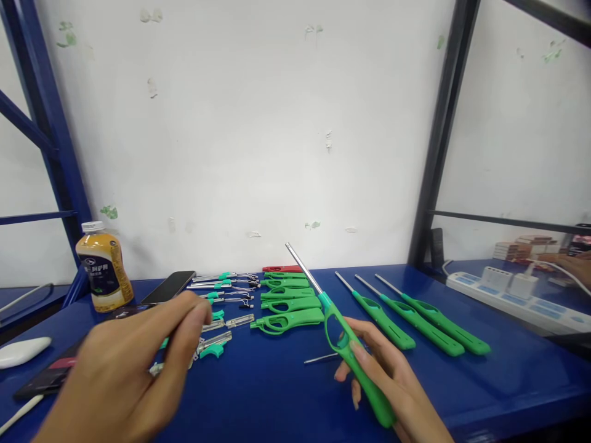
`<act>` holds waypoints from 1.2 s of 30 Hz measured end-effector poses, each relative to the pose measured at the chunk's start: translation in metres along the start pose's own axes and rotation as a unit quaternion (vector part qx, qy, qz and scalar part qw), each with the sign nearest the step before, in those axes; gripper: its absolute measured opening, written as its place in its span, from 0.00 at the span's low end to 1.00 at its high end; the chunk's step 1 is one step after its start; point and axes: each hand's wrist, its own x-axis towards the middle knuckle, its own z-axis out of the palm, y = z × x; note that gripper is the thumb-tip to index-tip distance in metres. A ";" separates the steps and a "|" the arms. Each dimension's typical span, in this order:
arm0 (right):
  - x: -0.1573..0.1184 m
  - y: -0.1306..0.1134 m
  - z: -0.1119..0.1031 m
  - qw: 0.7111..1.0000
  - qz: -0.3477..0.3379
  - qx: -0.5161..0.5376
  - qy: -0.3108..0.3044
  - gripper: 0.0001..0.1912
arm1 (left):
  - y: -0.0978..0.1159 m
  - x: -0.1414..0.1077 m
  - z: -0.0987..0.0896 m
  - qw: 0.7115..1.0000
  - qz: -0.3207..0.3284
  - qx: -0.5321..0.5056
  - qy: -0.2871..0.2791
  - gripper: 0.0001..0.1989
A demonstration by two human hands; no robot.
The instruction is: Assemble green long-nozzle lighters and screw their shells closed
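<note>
A long-necked green gas lighter [344, 338] with a silver barrel is held in my right hand [388, 375], tilted up and to the left. My left hand [133, 363] is closed, thumb pressed against the index finger; whatever may be between them is hidden. Beyond it lie clear fuel tanks with teal triggers [215, 347] and several metal barrels with wires [226, 284]. In the middle stands a column of green handle shells [290, 319], with a red one [282, 269] at the back. Three assembled green lighters [385, 323] lie to the right. A thin metal rod [321, 358] rests near my right hand.
On the left are a yellow-drink bottle [102, 264], a black phone [170, 287], a white rounded object [23, 352] and a dark item [46, 375] partly behind my left hand. A white power strip [517, 301] runs along the right. Another person's hand [570, 264] shows at far right.
</note>
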 end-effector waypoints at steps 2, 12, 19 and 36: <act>-0.001 0.000 0.001 1.000 0.000 -0.012 -0.012 0.32 | 0.016 0.002 0.022 0.996 -0.054 -0.062 -0.040 0.17; -0.001 0.007 -0.002 0.994 -0.008 -0.086 -0.065 0.36 | 0.074 -0.017 0.109 0.832 -0.292 -0.389 -0.268 0.19; -0.006 0.009 0.002 0.992 0.012 -0.100 -0.078 0.36 | 0.074 -0.020 0.114 0.803 -0.286 -0.435 -0.291 0.19; -0.005 0.013 0.006 0.986 0.010 -0.126 -0.105 0.38 | 0.074 -0.031 0.123 0.762 -0.300 -0.524 -0.233 0.18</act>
